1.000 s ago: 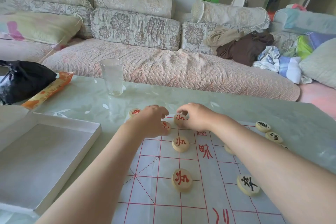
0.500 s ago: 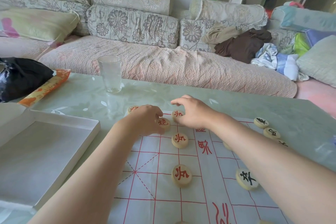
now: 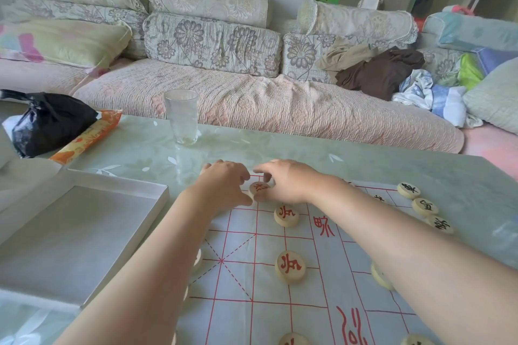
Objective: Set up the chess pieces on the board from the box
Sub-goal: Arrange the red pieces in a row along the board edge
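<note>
Our right hand (image 3: 288,183) pinches the red-marked xiangqi piece (image 3: 259,188) between thumb and forefinger at the far edge of the paper board (image 3: 241,316). Our left hand (image 3: 224,186) lies curled against the piece's left side, and we cannot tell whether its grip holds anything. We should seat the disc flat on a line crossing, character up, then lift straight off, since the sheet looks light and dragging could shift the neighbouring red piece (image 3: 286,215).
</note>
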Demonstrator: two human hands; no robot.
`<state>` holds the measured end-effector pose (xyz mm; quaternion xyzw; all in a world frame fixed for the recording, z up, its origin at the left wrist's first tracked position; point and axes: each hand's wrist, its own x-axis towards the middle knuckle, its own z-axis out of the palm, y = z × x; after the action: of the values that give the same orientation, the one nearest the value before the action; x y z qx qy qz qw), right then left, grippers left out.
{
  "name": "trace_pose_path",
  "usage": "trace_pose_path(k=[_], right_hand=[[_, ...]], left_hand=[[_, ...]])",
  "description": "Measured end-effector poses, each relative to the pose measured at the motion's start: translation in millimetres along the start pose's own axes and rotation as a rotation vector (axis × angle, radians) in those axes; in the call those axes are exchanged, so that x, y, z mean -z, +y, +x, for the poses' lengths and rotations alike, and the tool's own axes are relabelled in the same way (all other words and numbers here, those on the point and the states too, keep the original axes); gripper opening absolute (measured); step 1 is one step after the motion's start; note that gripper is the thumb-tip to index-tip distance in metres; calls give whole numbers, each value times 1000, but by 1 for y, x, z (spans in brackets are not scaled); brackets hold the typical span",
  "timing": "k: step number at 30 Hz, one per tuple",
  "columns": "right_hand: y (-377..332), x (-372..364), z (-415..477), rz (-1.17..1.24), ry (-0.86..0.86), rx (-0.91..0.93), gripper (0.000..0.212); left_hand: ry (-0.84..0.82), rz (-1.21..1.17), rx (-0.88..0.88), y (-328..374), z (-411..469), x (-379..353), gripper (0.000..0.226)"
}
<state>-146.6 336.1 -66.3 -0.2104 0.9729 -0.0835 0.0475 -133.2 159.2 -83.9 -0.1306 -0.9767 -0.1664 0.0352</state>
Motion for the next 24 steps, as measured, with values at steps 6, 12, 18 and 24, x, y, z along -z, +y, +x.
trace_pose_path(k=[6, 12, 18, 24], right_hand=[[0, -2, -2, 37, 18, 48, 42], [-5, -1, -6, 85, 10, 11, 53], [24, 16, -8, 25, 110, -171, 66], [40, 2, -10, 132, 77, -208, 68]], left_hand=[[13, -14, -31, 4, 0, 0, 49], [3, 8, -36, 5, -1, -9, 59], [12, -12, -43, 11, 1, -10, 55], [41, -30, -21, 14, 3, -17, 46]])
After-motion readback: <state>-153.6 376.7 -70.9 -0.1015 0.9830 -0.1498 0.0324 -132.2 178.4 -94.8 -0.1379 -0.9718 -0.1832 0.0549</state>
